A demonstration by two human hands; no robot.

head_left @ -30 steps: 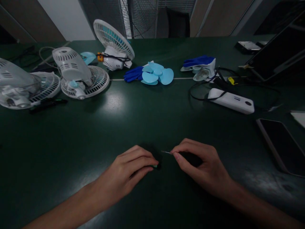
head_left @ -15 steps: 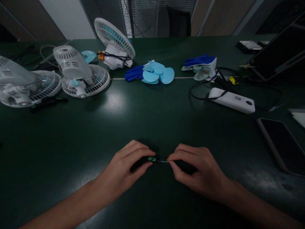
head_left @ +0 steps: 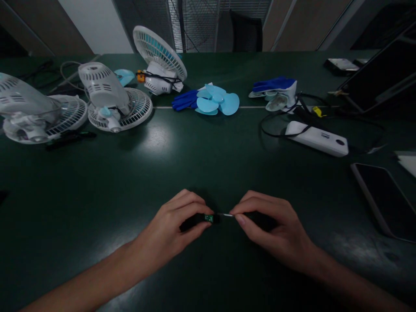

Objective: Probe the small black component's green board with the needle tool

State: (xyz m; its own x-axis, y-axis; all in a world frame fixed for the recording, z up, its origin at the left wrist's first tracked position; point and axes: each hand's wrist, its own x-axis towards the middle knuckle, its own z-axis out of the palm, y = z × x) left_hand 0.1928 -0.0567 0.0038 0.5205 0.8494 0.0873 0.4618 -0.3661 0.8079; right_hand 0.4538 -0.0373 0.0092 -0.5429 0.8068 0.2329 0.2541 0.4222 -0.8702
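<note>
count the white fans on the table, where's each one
3. The leftmost fan lies at the picture's left edge, partly cut off; the second fan lies just right of it; the third fan sits farther back and right. Others may be out of view.

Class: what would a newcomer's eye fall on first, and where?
Probably the pale blue fan blade, bright against the dark green table, above the middle. White fans crowd the upper left. Nearer, the left hand pinches a small dark piece, the right hand a thin shiny rod pointing towards it.
</note>
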